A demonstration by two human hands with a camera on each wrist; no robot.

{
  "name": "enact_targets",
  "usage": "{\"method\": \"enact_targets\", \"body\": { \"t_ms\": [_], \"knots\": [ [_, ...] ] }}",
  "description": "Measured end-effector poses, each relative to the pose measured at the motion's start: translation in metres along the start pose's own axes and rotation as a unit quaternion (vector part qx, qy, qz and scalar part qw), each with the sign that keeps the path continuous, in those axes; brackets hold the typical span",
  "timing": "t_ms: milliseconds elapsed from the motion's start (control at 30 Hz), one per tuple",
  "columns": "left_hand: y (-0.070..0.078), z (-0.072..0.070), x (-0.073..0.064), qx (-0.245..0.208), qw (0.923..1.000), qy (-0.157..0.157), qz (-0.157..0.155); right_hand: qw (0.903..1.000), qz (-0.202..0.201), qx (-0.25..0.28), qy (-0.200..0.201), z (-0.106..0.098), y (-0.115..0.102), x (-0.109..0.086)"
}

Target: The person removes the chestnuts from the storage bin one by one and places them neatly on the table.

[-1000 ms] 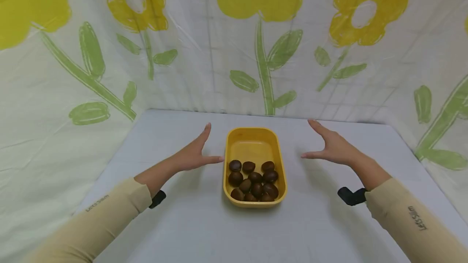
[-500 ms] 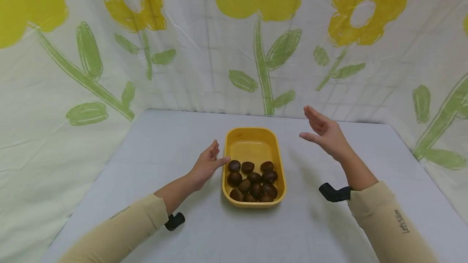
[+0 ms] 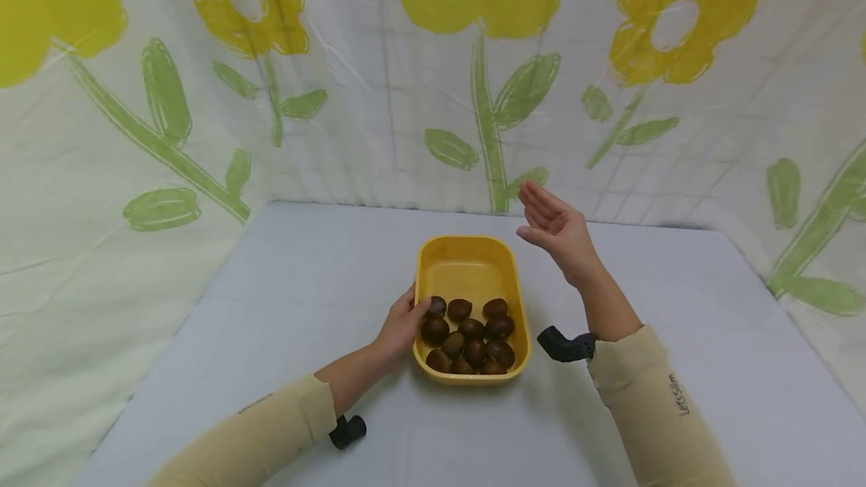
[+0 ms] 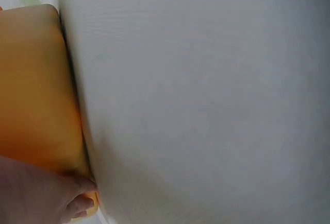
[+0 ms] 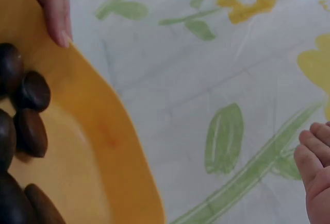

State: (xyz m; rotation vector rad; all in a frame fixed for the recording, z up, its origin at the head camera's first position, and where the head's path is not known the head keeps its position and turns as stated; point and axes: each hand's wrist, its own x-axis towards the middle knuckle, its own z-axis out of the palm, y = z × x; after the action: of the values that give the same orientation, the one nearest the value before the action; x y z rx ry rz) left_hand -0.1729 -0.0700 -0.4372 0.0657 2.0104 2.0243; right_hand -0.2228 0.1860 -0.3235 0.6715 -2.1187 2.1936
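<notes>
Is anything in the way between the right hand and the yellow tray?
No, nothing I can see. Only open space shows between the right hand and the yellow tray. The left hand holds the tray's left side, and the chestnuts are inside, not in the way.

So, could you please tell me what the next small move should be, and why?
I'd probably lower the right hand to the right side of the yellow tray. The left hand grips the opposite side, while the right is raised, empty and apart from it; a second hold might help keep it level, since the brown nuts are bunched towards its near end.
</notes>
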Motion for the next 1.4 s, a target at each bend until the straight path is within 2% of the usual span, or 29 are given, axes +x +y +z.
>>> {"method": "enact_targets", "body": {
  "t_ms": [200,433,567,733,833,967,1167,1400],
  "knots": [
    [0.001,0.003,0.0,-0.005,0.9999,0.011,-0.004,0.9995,0.02,0.015,-0.021,0.024,0.008,0.012],
    [0.002,0.003,-0.001,0.008,0.9998,0.016,-0.011,0.997,0.044,-0.02,-0.06,0.053,0.03,0.023],
    [0.0,0.004,0.0,0.009,0.9996,0.018,-0.018,0.9959,0.055,-0.029,-0.066,0.065,0.046,0.028],
    [-0.001,0.004,0.001,0.009,0.9999,0.007,-0.003,0.993,0.087,-0.047,-0.064,0.075,0.066,0.032],
    [-0.001,0.004,0.002,0.005,0.9999,-0.003,0.011,0.9881,0.12,-0.066,-0.07,0.079,0.077,0.032],
    [-0.001,0.003,0.002,0.001,0.9999,-0.002,0.014,0.9795,0.144,-0.107,-0.091,0.084,0.086,0.032],
    [0.0,0.001,0.0,0.011,0.9998,0.013,-0.005,0.9591,0.148,-0.178,-0.164,0.091,0.096,0.031],
    [0.002,0.002,-0.001,0.005,0.9998,0.016,-0.008,0.9513,0.147,-0.185,-0.198,0.089,0.105,0.029]
  ]
}}
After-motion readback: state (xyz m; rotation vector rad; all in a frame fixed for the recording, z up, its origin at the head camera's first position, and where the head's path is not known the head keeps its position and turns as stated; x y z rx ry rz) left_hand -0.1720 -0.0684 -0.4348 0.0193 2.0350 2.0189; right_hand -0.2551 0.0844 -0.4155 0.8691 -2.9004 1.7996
